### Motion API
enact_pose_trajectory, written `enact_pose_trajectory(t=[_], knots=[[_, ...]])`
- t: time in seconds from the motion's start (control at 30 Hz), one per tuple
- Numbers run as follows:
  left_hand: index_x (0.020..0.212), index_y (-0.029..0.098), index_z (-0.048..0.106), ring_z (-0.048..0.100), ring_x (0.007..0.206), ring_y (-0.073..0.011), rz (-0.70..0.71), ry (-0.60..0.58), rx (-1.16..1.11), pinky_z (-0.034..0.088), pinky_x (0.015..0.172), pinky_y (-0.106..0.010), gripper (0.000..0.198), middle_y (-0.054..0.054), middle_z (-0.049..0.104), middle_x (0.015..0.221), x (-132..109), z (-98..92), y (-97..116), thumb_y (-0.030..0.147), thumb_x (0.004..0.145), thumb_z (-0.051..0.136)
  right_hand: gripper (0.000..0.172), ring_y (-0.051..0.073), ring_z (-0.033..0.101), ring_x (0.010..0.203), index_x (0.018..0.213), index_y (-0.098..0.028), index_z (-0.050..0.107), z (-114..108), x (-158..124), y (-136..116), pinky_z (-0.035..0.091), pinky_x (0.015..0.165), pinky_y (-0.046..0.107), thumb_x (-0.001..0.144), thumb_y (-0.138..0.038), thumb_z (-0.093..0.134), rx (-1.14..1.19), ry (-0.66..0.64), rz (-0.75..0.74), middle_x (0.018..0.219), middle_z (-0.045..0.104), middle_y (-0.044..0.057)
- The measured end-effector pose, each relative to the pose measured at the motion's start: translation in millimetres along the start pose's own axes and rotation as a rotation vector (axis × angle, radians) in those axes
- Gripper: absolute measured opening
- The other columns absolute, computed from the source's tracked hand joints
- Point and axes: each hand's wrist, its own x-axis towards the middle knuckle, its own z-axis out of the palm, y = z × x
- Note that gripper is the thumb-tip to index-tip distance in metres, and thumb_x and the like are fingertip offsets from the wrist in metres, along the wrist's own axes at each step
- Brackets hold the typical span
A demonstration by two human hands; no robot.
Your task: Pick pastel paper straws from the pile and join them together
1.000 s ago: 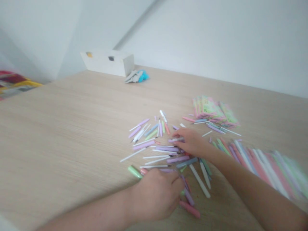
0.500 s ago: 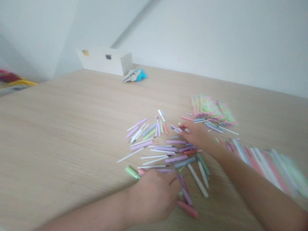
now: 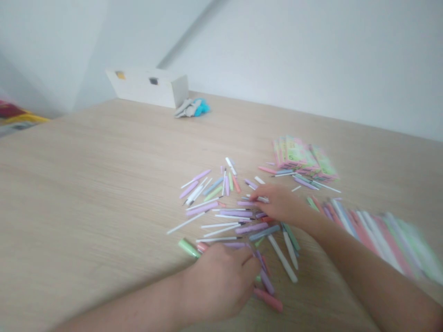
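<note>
Many slim pastel pens (image 3: 238,214), woodgrain table (image 3: 86,184); right hand (image 3: 282,206) fingers pinch thin white rod (image 3: 259,199); left hand (image 3: 221,286) unclear.

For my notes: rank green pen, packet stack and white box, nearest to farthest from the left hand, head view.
1. green pen, just beside the left hand.
2. packet stack, far right.
3. white box, by the back wall.

Single view, head-worn, above the near side of the table (image 3: 86,184). Faces forward and down, across the tabletop to the white wall (image 3: 311,60) and box (image 3: 148,87) at the far side. Left hand (image 3: 221,281) and right hand (image 3: 280,205) close below the lens, forearms entering from the bottom edge; frame slightly tilted
</note>
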Motion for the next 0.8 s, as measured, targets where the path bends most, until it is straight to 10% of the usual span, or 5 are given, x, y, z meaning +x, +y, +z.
enact_pose_trajectory(t=[0.8], knots=[[0.106, 0.018, 0.05, 0.057, 0.09, -0.0197, -0.009, -0.012, 0.074, 0.049, 0.074, -0.032, 0.02, -0.008, 0.06, 0.099, 0.4, 0.8, 1.3, 0.018, 0.087, 0.043, 0.014, 0.017, 0.061, 0.076, 0.078, -0.02, 0.068, 5.0, -10.5, -13.5, 0.038, 0.068, 0.026, 0.077, -0.022, 0.055, -0.02, -0.103, -0.046, 0.078, 0.069, 0.003]])
